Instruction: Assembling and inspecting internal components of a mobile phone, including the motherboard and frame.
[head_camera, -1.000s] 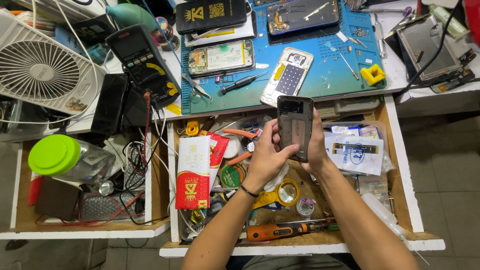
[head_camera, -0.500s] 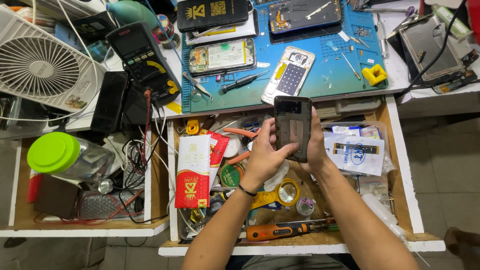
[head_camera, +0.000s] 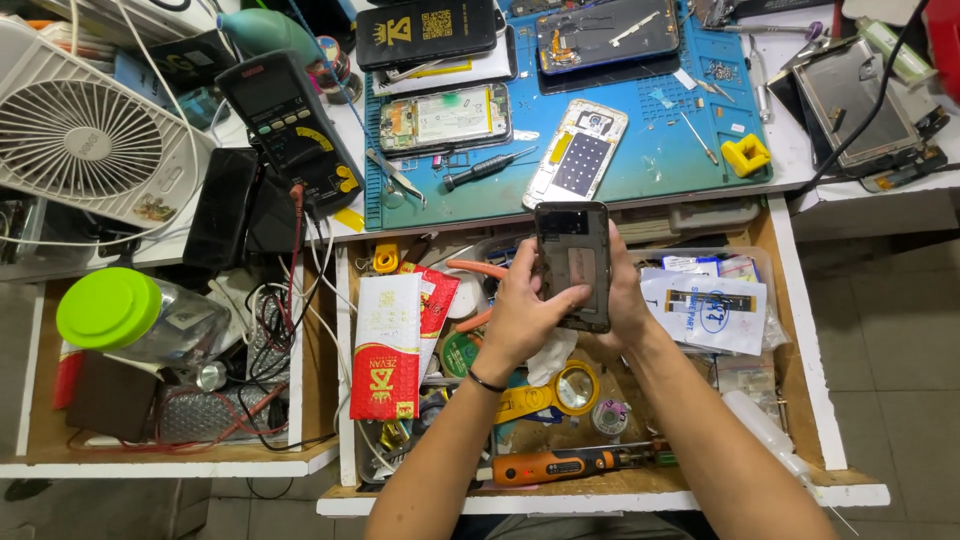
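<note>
Over the drawer, phone between both hands.

bright even overhead light, soft shadows, sharp focus

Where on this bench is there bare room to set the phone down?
Both hands, left hand and right hand, hold the phone over the crowded drawer. Free patches: blue mat between the silver back cover and yellow block, and along its front edge. Elsewhere it is crowded.

Glossy dark plastic phone frame
</note>
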